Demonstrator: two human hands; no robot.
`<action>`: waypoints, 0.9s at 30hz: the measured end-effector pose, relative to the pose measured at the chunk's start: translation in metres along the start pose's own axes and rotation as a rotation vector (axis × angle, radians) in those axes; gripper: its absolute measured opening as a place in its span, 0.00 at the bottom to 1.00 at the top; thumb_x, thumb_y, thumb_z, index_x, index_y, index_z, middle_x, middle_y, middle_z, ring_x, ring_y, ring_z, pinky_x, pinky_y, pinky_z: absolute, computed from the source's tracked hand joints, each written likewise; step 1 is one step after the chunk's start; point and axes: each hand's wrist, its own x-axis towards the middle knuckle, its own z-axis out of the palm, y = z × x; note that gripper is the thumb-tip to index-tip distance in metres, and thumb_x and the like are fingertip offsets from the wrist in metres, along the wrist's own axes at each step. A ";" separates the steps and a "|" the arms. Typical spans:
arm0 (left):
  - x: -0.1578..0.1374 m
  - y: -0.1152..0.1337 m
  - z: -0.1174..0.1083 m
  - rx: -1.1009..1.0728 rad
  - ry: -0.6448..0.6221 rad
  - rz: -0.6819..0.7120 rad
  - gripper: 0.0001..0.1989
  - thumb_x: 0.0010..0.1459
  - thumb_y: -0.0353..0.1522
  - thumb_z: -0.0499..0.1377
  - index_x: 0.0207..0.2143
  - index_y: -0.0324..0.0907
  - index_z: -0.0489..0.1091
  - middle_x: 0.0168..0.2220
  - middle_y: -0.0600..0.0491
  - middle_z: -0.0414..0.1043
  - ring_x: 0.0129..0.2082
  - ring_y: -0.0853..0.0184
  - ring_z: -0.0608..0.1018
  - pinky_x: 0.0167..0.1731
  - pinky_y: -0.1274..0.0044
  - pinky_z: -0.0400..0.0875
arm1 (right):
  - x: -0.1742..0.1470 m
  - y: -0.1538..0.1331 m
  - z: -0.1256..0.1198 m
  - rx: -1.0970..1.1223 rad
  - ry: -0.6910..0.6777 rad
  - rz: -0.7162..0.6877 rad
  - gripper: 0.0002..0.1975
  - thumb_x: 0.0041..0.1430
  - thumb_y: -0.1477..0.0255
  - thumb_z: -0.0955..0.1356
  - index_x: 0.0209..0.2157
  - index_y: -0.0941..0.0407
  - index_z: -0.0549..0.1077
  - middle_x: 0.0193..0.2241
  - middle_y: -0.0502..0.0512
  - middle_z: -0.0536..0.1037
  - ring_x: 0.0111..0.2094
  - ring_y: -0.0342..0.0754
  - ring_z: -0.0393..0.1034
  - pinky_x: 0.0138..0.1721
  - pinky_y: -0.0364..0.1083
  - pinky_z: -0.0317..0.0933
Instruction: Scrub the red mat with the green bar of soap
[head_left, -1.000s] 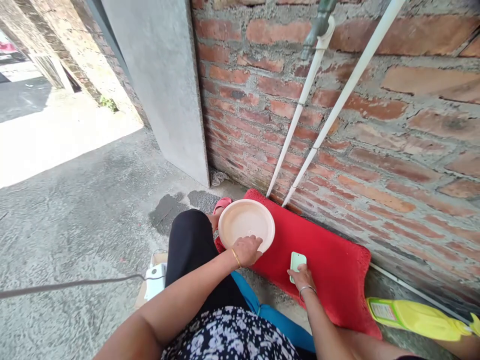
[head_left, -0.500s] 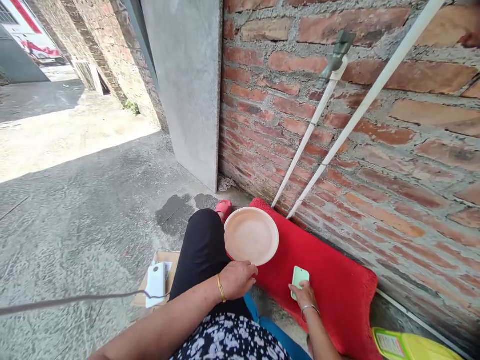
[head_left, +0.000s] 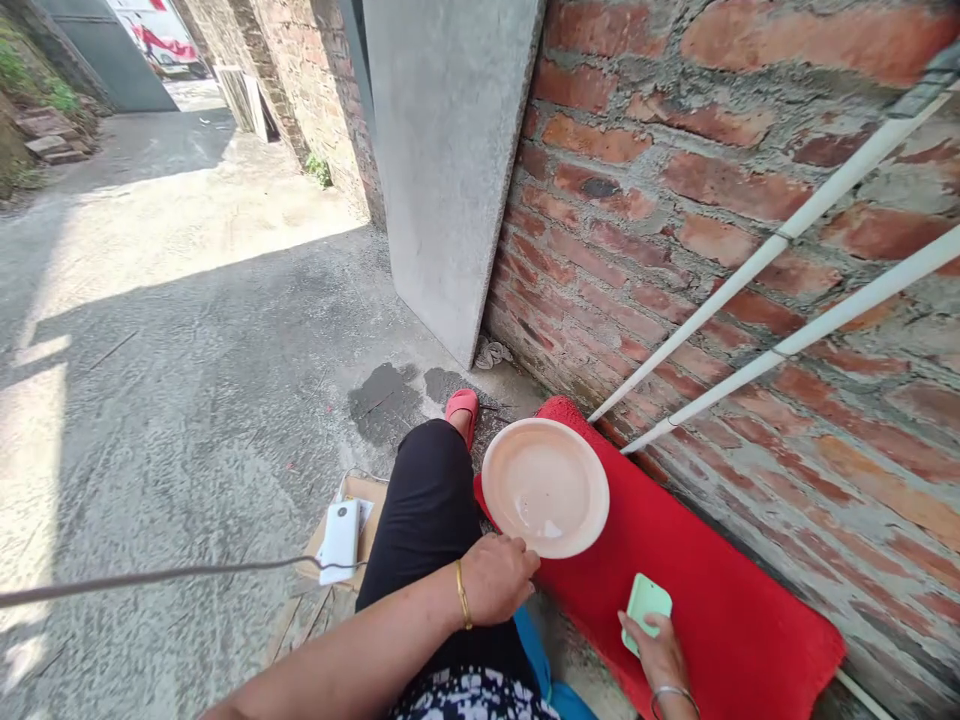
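Observation:
A round pale pink basin (head_left: 545, 480) with a shallow, shiny bottom stands at the near-left end of a red cloth-covered surface (head_left: 720, 590). My left hand (head_left: 499, 575), with a gold bracelet on its wrist, is closed with curled fingers on the near rim of the basin. Over the red cloth my right hand (head_left: 660, 640) grips a mint-green phone case (head_left: 646, 605), the thumb across its face. Whether a phone sits inside the case, I cannot tell. A silver bangle circles the right wrist.
A brick wall (head_left: 675, 230) with two white pipes (head_left: 757, 265) borders the right side. A grey slab (head_left: 442, 170) leans against it. On the left, a white power bank-like device (head_left: 340, 540) lies on cardboard, a dark cable (head_left: 187, 572) crossing it. Wet patches (head_left: 386, 400) darken the concrete.
The view has swung right-to-left, so things sit further right and down in it. My left hand stays at the basin's rim; my right hand still holds the phone case, slightly nearer my body.

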 end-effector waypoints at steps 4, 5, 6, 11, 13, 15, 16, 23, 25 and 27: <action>0.001 0.006 0.007 0.066 0.076 0.126 0.13 0.56 0.40 0.52 0.37 0.40 0.66 0.36 0.48 0.71 0.36 0.61 0.75 0.35 0.67 0.71 | -0.001 0.003 -0.002 -0.006 0.012 -0.007 0.32 0.30 0.41 0.63 0.30 0.52 0.62 0.35 0.59 0.73 0.41 0.60 0.68 0.43 0.51 0.62; 0.001 0.007 0.008 0.063 0.083 0.152 0.14 0.56 0.41 0.53 0.37 0.40 0.66 0.35 0.48 0.71 0.35 0.61 0.75 0.35 0.68 0.71 | -0.001 0.003 -0.002 -0.012 0.012 -0.002 0.32 0.30 0.41 0.63 0.30 0.52 0.62 0.35 0.59 0.73 0.42 0.61 0.68 0.43 0.52 0.62; 0.001 0.008 0.009 0.060 0.088 0.171 0.14 0.56 0.41 0.53 0.37 0.40 0.66 0.35 0.48 0.71 0.35 0.61 0.76 0.34 0.68 0.71 | -0.001 0.003 -0.002 -0.018 0.010 0.007 0.31 0.30 0.41 0.64 0.30 0.52 0.62 0.34 0.60 0.73 0.42 0.61 0.68 0.43 0.52 0.62; 0.002 0.001 0.010 0.077 0.102 0.171 0.14 0.56 0.41 0.52 0.37 0.40 0.66 0.35 0.48 0.71 0.34 0.61 0.76 0.33 0.68 0.71 | -0.001 -0.005 -0.003 -0.038 0.007 0.035 0.31 0.27 0.41 0.64 0.29 0.51 0.62 0.33 0.59 0.73 0.41 0.62 0.69 0.43 0.53 0.62; 0.002 -0.003 0.009 0.070 0.080 0.152 0.14 0.56 0.40 0.52 0.38 0.40 0.66 0.36 0.48 0.72 0.34 0.61 0.76 0.33 0.68 0.72 | -0.003 -0.008 -0.003 -0.045 0.011 0.033 0.32 0.27 0.42 0.64 0.29 0.52 0.62 0.34 0.60 0.73 0.41 0.61 0.69 0.43 0.52 0.62; 0.001 -0.006 0.007 0.070 0.050 0.120 0.13 0.56 0.39 0.52 0.39 0.41 0.66 0.36 0.48 0.72 0.35 0.60 0.76 0.34 0.68 0.72 | -0.005 -0.010 -0.002 -0.039 0.016 0.023 0.31 0.28 0.42 0.64 0.29 0.53 0.62 0.33 0.61 0.73 0.40 0.61 0.69 0.41 0.52 0.62; -0.001 -0.006 0.005 0.074 0.039 0.106 0.13 0.57 0.39 0.51 0.39 0.41 0.66 0.37 0.47 0.72 0.36 0.60 0.76 0.35 0.68 0.72 | -0.005 -0.011 -0.002 -0.029 0.021 0.012 0.31 0.29 0.43 0.64 0.30 0.53 0.62 0.32 0.60 0.73 0.40 0.61 0.69 0.41 0.52 0.62; -0.006 -0.005 -0.006 -0.015 0.022 0.122 0.12 0.57 0.38 0.52 0.43 0.44 0.65 0.40 0.51 0.72 0.38 0.65 0.76 0.37 0.73 0.71 | -0.006 -0.012 -0.001 0.021 0.044 -0.014 0.28 0.30 0.46 0.65 0.28 0.53 0.62 0.30 0.58 0.73 0.38 0.60 0.68 0.40 0.52 0.61; -0.004 -0.005 -0.007 0.004 0.005 0.099 0.12 0.57 0.38 0.52 0.42 0.44 0.65 0.39 0.50 0.72 0.37 0.64 0.76 0.36 0.72 0.71 | -0.005 -0.012 0.000 0.004 0.052 -0.010 0.28 0.31 0.45 0.64 0.29 0.53 0.62 0.31 0.59 0.72 0.38 0.59 0.68 0.40 0.52 0.61; -0.001 -0.005 -0.009 0.040 -0.006 0.089 0.12 0.57 0.38 0.51 0.42 0.43 0.65 0.39 0.50 0.72 0.36 0.63 0.76 0.35 0.71 0.71 | -0.005 -0.011 0.000 -0.007 0.047 -0.012 0.29 0.32 0.45 0.64 0.29 0.54 0.62 0.32 0.60 0.72 0.39 0.59 0.68 0.41 0.51 0.61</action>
